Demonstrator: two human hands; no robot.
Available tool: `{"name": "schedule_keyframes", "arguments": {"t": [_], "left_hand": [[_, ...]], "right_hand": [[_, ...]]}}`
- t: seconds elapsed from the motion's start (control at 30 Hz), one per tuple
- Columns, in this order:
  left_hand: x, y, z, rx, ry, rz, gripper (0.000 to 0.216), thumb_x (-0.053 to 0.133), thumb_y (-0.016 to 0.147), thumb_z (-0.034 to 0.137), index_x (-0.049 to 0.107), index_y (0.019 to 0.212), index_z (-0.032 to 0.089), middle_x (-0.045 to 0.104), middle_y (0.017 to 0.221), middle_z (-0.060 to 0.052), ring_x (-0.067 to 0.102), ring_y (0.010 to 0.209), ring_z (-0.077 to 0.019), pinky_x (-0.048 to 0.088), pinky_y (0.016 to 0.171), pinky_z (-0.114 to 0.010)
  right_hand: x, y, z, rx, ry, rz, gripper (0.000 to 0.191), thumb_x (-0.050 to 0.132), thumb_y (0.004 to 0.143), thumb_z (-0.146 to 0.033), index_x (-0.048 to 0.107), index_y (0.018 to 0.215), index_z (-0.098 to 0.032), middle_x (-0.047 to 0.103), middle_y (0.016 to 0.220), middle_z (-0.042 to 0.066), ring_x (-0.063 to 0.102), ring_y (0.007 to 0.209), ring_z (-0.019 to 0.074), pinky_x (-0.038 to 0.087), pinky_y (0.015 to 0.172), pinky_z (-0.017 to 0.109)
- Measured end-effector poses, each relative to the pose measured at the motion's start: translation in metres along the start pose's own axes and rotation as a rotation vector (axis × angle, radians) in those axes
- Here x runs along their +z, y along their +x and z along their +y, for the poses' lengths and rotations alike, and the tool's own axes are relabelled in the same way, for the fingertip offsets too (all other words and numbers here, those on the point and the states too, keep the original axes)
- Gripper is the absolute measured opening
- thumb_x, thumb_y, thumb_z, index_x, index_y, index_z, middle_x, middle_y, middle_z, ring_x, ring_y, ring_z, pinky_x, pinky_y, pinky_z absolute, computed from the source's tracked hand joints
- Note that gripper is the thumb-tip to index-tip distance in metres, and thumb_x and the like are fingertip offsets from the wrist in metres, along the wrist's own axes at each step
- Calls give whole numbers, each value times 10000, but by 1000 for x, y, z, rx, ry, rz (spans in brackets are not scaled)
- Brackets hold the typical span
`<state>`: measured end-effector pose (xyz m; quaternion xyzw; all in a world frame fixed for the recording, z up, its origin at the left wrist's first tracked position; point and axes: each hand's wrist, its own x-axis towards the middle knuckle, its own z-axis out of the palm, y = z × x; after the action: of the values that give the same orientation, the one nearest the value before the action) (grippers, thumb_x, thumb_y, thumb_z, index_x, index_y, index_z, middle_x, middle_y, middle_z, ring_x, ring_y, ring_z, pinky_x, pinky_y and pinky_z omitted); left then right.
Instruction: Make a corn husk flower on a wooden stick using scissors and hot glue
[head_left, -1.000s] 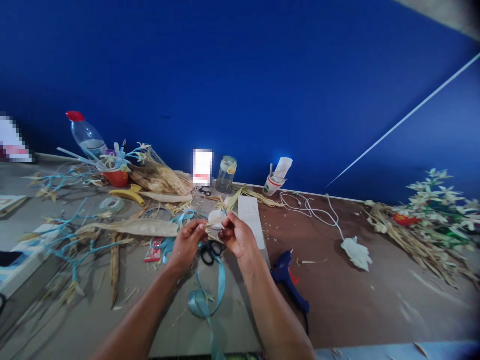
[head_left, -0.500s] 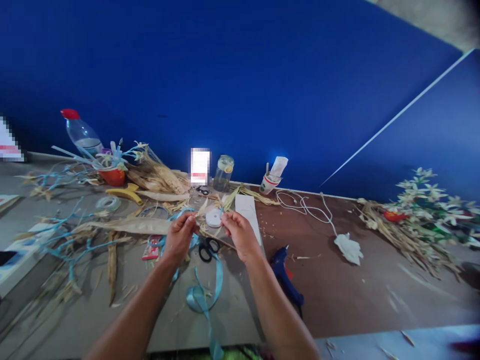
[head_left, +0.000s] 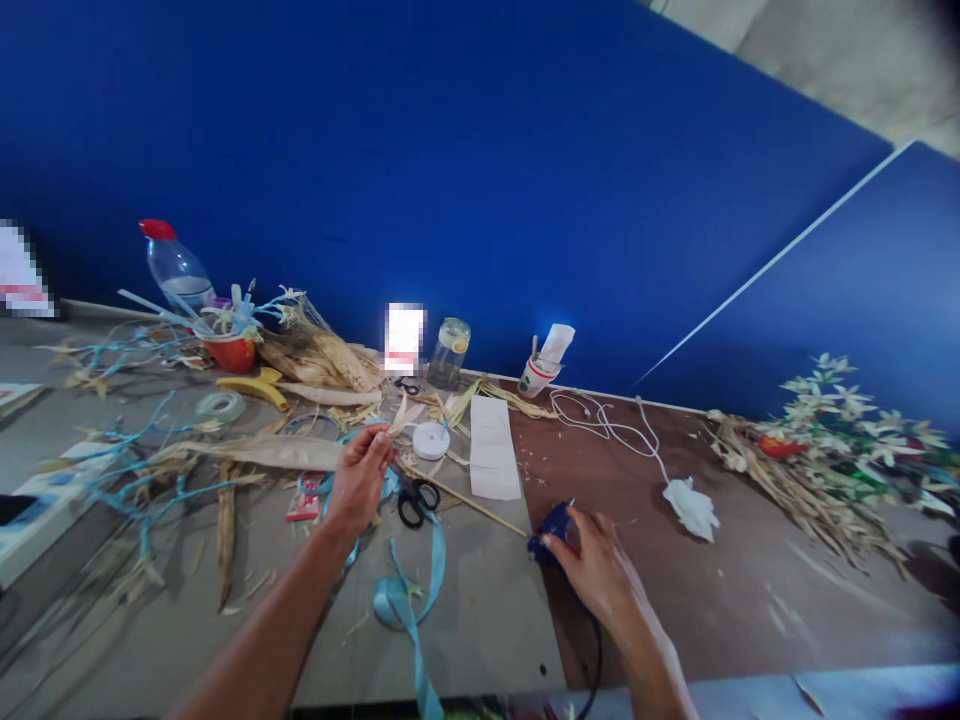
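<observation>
My left hand (head_left: pixel 361 476) is raised over the table and pinches a small pale corn-husk piece (head_left: pixel 397 419) by its base, fingers closed. From that hand a thin stick (head_left: pixel 465 496) runs right towards the glue gun. My right hand (head_left: pixel 592 560) has come down on the blue glue gun (head_left: pixel 553 521) at the seam of the grey and brown tabletops, fingers wrapped over its body. Black scissors (head_left: pixel 415 499) and a light-blue ribbon (head_left: pixel 409 590) lie between my arms. A white tape roll (head_left: pixel 430 440) sits just beyond.
Dried husks and blue-wrapped stems (head_left: pixel 150 470) litter the left. A red-capped bottle (head_left: pixel 174 268), orange cup (head_left: pixel 232 352), glass jar (head_left: pixel 451 352) and paper cup (head_left: pixel 538 372) stand by the blue wall. White paper (head_left: pixel 492 460), a white cord (head_left: pixel 611 425) and a husk-flower bunch (head_left: pixel 832 440) lie right.
My right hand let go of the husk piece and moved down and right onto the glue gun. My left hand stays up, holding the husk alone. The view shifted slightly right.
</observation>
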<state>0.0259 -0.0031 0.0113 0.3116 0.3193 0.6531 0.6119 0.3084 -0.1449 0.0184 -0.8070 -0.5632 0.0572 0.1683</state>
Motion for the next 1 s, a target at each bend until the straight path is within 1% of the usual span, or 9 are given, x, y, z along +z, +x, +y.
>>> {"name": "schedule_keyframes", "arguments": {"t": [0.13,0.33,0.43,0.53,0.63,0.73,0.8,0.9,1.0], "left_hand": [[-2,1,-1,-5,-65,-4,260,780,631,339,642,788,184,499,559,69,422,516,-58,430,621,-220],[-5,2,0,-89,-190,-30,240,793,627,294,622,752,181,521,585,66,417,493,-44,454,621,-220],[-5,2,0,-106,-213,-26,228,786,639,286,611,739,180,513,573,69,417,485,-41,459,619,-218],[-4,1,0,-114,-222,-14,231,783,645,294,607,737,177,494,569,72,407,477,-39,455,606,-216],[-4,1,-1,-123,-219,-16,244,779,651,312,600,739,171,473,566,75,388,471,-36,448,600,-214],[-4,2,-1,-120,-216,-19,238,761,675,318,579,714,170,431,544,82,371,465,-36,440,603,-213],[-5,3,-2,-116,-218,-28,244,748,686,328,560,689,172,395,527,88,357,461,-37,431,596,-207],[-6,4,-2,-106,-216,-11,246,756,668,333,568,705,179,388,521,89,351,458,-39,410,558,-191],[-5,4,1,-101,-202,33,236,763,659,319,576,701,180,409,519,82,363,463,-44,382,514,-175]], "right_hand": [[10,-13,26,33,-85,-109,476,568,746,-400,601,1153,-157,575,1151,177,599,1028,320,471,815,390],[24,-15,23,77,-72,-143,362,553,721,-296,648,1042,-158,592,1134,166,619,998,287,477,810,357],[21,-10,28,87,75,-55,316,541,713,-299,659,976,-169,629,1049,151,624,942,289,475,815,381],[7,-5,26,100,411,6,313,574,720,-410,661,904,-173,656,855,120,627,797,283,483,753,401],[-10,-1,-2,76,925,-98,366,549,776,-506,663,929,-194,661,792,95,601,658,228,479,629,358],[-16,2,-53,-56,1295,-176,397,555,781,-543,668,952,-203,658,820,92,530,565,162,423,536,302],[-12,5,-88,-152,1379,-337,421,629,723,-555,673,945,-200,651,821,84,481,529,129,394,505,277],[-4,10,-130,-255,1292,-508,384,782,611,-417,668,909,-204,620,822,51,502,599,135,407,540,262],[3,18,-153,-426,1184,-449,335,786,611,-352,662,881,-198,591,895,54,529,710,163,439,630,276]]}}
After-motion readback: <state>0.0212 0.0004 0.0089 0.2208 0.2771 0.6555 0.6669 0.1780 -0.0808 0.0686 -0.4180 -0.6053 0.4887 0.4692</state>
